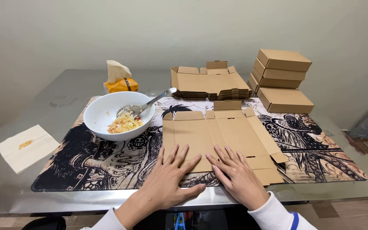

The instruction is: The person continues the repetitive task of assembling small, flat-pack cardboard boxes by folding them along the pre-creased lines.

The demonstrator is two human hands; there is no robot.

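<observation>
A flat, unfolded brown cardboard box blank (pixel 218 132) lies on a black-and-cream illustrated desk mat (pixel 103 162). My left hand (pixel 171 179) presses flat on the blank's near left part, fingers spread. Beside it, my right hand (pixel 235 174) lies flat on the near middle of the blank, fingers apart as well. Neither hand grips anything.
A white bowl (pixel 103 113) of food with a metal spoon (pixel 150 102) stands left of the blank. A stack of flat blanks (pixel 209 83) lies behind; folded boxes (pixel 282 68) are piled at back right. A tissue pack (pixel 120 81) and a stained napkin (pixel 26 147) sit left on the metal table (pixel 64 93).
</observation>
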